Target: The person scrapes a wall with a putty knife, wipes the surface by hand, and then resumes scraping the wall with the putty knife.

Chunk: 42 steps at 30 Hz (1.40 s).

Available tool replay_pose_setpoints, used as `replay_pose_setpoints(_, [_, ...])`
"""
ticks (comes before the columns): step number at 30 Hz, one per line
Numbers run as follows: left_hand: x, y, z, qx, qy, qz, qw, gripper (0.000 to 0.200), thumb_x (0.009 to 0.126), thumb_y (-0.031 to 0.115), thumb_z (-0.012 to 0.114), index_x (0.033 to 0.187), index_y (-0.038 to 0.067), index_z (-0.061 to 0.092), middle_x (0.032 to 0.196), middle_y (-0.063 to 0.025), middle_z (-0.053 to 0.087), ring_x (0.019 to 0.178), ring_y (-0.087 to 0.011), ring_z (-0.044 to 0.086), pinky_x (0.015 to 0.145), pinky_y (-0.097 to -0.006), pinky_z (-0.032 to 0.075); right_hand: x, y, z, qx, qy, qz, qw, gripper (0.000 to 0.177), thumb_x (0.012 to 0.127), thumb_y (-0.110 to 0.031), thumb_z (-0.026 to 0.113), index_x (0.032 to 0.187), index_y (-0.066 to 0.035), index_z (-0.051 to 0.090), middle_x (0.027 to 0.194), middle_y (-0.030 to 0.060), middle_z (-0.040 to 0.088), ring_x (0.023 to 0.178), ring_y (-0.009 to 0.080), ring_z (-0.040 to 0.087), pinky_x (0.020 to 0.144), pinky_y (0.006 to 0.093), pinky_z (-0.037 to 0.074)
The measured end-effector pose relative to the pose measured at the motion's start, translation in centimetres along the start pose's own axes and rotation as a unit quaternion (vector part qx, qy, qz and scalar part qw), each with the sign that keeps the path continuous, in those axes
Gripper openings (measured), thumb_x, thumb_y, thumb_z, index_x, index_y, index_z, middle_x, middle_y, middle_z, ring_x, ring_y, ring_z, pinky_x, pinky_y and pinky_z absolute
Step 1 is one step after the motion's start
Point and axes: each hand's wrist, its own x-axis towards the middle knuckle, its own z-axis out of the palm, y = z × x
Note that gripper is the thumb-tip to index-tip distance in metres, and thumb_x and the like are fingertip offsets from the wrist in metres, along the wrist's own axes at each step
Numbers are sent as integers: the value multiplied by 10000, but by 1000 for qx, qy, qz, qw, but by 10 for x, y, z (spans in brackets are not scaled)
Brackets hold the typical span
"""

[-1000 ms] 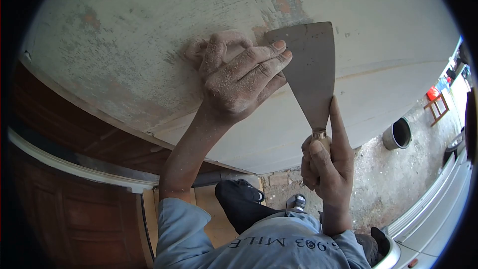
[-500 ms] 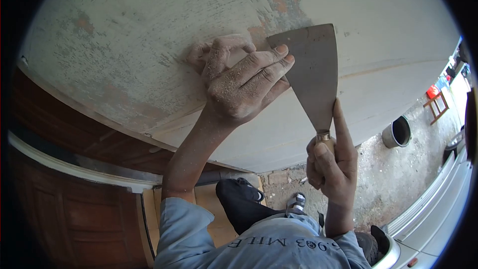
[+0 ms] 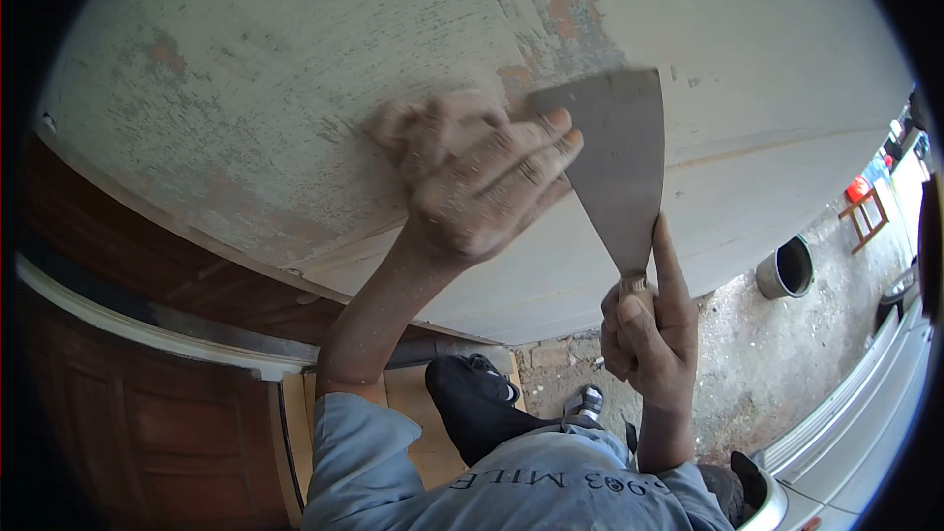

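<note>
1. One scraper [image 3: 615, 162]: its wide blade lies flat against the flaking painted wall [image 3: 295, 69], edge up by a bare reddish patch.
2. My right hand [image 3: 644, 329] is closed round the handle, forefinger stretched up along it.
3. My left hand [image 3: 472, 182], dusty and blurred, has its fingers laid out flat on the blade's left edge.
4. One bucket [image 3: 785, 268] stands on the ground to the right.

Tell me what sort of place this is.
Probably an outdoor yard beside a building under repair: a scraper against a wall with flaking paint, a bucket on gravelly ground, a wooden door.
</note>
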Motion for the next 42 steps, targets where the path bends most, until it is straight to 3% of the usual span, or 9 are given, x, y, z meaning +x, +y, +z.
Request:
replay_pose_setpoints(10, [8, -8, -7, -3, 12, 2, 1000, 291, 584, 98, 741, 867, 161, 718, 847, 78, 678, 811, -156, 549, 760, -299, 428, -2, -4, 11, 26, -16, -13, 999, 629, 923, -87, 465, 1435, 20, 116, 618, -18, 471, 456, 20, 411, 398, 176, 341])
replay_pose_setpoints(12, [13, -15, -7, -1, 37, 5, 999, 293, 577, 78, 740, 861, 148, 717, 854, 75, 680, 803, -159, 549, 726, -293, 441, 7, -5, 18, 17, -25, -39, 999, 640, 922, -101, 452, 1436, 15, 89, 628, 7, 459, 407, 9, 368, 337, 162, 312])
replay_pose_setpoints(16, [12, -12, -6, -23, 26, -9, 999, 289, 576, 80, 741, 856, 147, 714, 855, 67, 682, 806, -146, 550, 737, -296, 434, -2, -8, 15, 16, -11, -35, 999, 644, 924, -111, 443, 1432, 26, 72, 627, 19, 452, 379, 4, 344, 301, 157, 293])
replay_pose_setpoints(19, [11, -12, -5, -21, 24, -7, 999, 277, 578, 78, 740, 845, 150, 714, 858, 69, 682, 814, -141, 551, 737, -289, 426, 2, -11, 15, 6, -28, -22, 999, 621, 926, -79, 450, 1442, -2, 113, 607, -19, 463, 446, 24, 407, 392, 180, 343])
replay_pose_setpoints(25, [13, -11, -6, -14, 25, 2, 1000, 264, 570, 100, 744, 827, 150, 714, 862, 71, 681, 813, -161, 553, 754, -282, 404, 0, -11, 11, 28, -26, -2, 999, 615, 929, -88, 454, 1441, -3, 124, 602, -21, 469, 456, 23, 425, 396, 183, 348])
replay_pose_setpoints(28, [13, -12, -3, -2, 39, -2, 999, 258, 571, 127, 743, 826, 153, 713, 863, 70, 682, 805, -168, 554, 776, -296, 397, 6, -11, 17, -8, -19, -53, 998, 645, 925, -99, 448, 1435, 15, 72, 620, 17, 445, 373, 4, 326, 300, 162, 291])
replay_pose_setpoints(31, [14, -13, -4, -17, 31, -5, 999, 259, 568, 129, 743, 823, 156, 713, 864, 71, 681, 798, -169, 555, 779, -308, 393, 0, -10, 14, 8, -22, -40, 999, 648, 926, -109, 456, 1438, 7, 77, 624, 18, 449, 371, 7, 331, 303, 162, 299])
replay_pose_setpoints(34, [17, -13, -7, -8, 28, 11, 1000, 276, 552, 101, 742, 820, 157, 712, 860, 72, 681, 795, -168, 556, 773, -311, 394, -1, -11, 13, 3, -31, -38, 999, 639, 937, -124, 479, 1443, -5, 109, 598, -23, 448, 449, 22, 401, 396, 181, 339])
replay_pose_setpoints(42, [18, -16, -7, 6, 34, 6, 999, 289, 555, 112, 752, 834, 175, 716, 867, 76, 681, 815, -158, 554, 815, -308, 374, 5, -11, 14, 20, -41, -32, 998, 630, 940, -137, 469, 1437, 14, 112, 590, -20, 456, 438, 21, 414, 381, 183, 340])
